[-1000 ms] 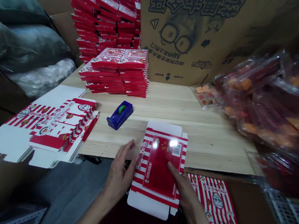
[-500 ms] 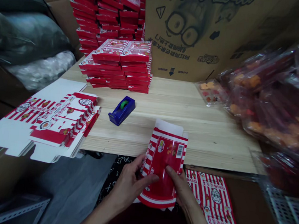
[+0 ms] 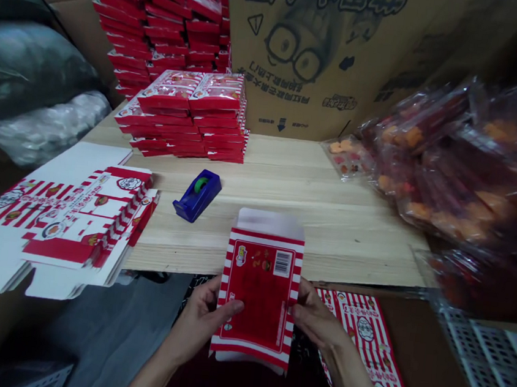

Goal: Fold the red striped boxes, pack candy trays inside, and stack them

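Between my hands, at the front edge of the table, is a red and white striped carton (image 3: 259, 292) with a barcode and a white end flap standing up at its far end. My left hand (image 3: 203, 314) grips its left side, thumb lying on the printed face. On the right side, my right hand (image 3: 317, 316) holds the carton by its edge, the fingers partly hidden behind it. A blue tape dispenser (image 3: 197, 196) with a green core sits on the table beyond my left hand.
Flat printed cartons (image 3: 84, 218) lie stacked at the left. Finished red boxes (image 3: 188, 112) are piled at the back, beside a big cardboard box (image 3: 319, 58). Clear bags with orange pieces (image 3: 450, 170) heap up at the right. Striped cartons (image 3: 367, 340) lie below the table edge.
The carton, bulged and tilted before, now lies flatter and straighter toward me. My right thumb has slid from its face to its right edge. The view has shifted slightly right.
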Demonstrator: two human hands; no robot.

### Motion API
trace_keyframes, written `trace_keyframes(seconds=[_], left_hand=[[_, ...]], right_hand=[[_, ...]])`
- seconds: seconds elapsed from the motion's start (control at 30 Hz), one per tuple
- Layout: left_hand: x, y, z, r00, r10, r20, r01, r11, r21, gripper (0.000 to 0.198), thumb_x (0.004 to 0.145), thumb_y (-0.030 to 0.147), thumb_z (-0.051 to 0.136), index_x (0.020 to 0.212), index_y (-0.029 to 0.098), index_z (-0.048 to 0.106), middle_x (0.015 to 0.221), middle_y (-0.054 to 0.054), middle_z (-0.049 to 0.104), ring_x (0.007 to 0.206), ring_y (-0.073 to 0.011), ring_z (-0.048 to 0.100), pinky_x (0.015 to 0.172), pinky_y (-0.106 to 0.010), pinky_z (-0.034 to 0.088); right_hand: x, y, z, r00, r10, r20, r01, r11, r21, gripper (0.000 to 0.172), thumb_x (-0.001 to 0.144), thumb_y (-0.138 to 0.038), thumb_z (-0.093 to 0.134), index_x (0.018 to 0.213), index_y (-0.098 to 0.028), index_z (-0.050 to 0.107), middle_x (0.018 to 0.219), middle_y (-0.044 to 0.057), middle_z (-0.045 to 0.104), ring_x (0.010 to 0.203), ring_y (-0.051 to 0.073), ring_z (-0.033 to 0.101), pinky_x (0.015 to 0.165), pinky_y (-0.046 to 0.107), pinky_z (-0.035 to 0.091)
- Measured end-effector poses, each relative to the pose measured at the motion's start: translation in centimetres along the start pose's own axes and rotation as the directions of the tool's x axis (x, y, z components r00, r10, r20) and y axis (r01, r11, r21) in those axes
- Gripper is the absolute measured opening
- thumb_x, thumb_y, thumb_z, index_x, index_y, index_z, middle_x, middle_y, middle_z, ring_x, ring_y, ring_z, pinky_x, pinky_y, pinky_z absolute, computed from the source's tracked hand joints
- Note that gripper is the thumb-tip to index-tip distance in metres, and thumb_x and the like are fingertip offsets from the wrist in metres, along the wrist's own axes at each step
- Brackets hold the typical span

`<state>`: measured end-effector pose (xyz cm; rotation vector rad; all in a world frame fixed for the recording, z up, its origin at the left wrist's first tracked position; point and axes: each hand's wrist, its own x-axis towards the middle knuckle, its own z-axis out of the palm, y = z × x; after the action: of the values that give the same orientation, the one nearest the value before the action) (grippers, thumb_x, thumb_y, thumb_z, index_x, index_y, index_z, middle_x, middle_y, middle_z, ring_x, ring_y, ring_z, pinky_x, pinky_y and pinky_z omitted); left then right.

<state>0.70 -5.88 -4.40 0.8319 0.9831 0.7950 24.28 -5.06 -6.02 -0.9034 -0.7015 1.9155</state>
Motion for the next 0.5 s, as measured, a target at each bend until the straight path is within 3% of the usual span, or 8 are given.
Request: trace_keyframes(seconds=[0.13,0.2,0.27,0.33,0.5], left_hand=[[1.0,-1.2,-0.9,0.999,-0.01,0.046,0.012,0.998,-0.055,0.044,0.09,0.037,0.075,0.132,0.024,0.066,0.117,-0.009,0.079,0.102,-0.0273,0.076,0.093,-0.043,0.059],[1.8,-1.4,-1.2,0.992,0.106,-0.066,-0.108,0.994,-0.028,0.052,0.091,0.034,0.075,0.14,0.026,0.059,0.118,-0.008,0.078,0.105,-0.0243,0.075,0.097,-0.04,0.057],[2.5,-1.1,-1.3,0.934,0.264,-0.241,-0.261,0.964,0.042,0.062,0.089,0.031,0.076,0.146,0.028,0.051,0.119,-0.007,0.077,0.11,-0.0212,0.073,0.102,-0.038,0.054],[3.2,-0.6,-1.4,0.882,0.342,-0.323,-0.328,0.939,0.101,0.061,0.088,0.03,0.077,0.144,0.028,0.052,0.12,-0.008,0.076,0.111,-0.0211,0.072,0.103,-0.038,0.053],[4.6,-0.4,-1.1,0.914,0.33,-0.237,-0.309,0.943,0.121,0.037,0.093,0.033,0.072,0.128,0.021,0.064,0.124,-0.01,0.074,0.114,-0.0232,0.071,0.103,-0.037,0.052]], right_hand=[[0.9,3.0,-0.7,0.994,0.016,-0.111,-0.012,0.999,0.039,0.051,0.07,-0.038,0.093,0.117,-0.031,0.073,0.116,0.003,0.081,0.108,0.027,0.076,0.102,0.046,0.056],[0.8,4.3,-0.5,0.981,0.021,-0.19,-0.018,1.0,0.022,0.043,0.074,-0.038,0.091,0.113,-0.03,0.074,0.113,0.003,0.082,0.106,0.025,0.077,0.102,0.045,0.056],[0.4,5.3,-0.1,0.973,0.019,-0.231,-0.029,0.999,-0.037,0.042,0.076,-0.039,0.09,0.114,-0.029,0.073,0.114,0.003,0.081,0.107,0.025,0.076,0.101,0.044,0.056],[0.0,5.7,0.4,0.967,0.011,-0.256,-0.036,0.995,-0.095,0.048,0.073,-0.039,0.092,0.115,-0.029,0.072,0.115,0.003,0.081,0.107,0.026,0.076,0.099,0.044,0.058],[0.0,5.8,1.0,0.957,0.015,-0.288,-0.061,0.987,-0.151,0.058,0.064,-0.038,0.097,0.114,-0.027,0.068,0.109,0.004,0.082,0.104,0.029,0.077,0.095,0.048,0.06]])
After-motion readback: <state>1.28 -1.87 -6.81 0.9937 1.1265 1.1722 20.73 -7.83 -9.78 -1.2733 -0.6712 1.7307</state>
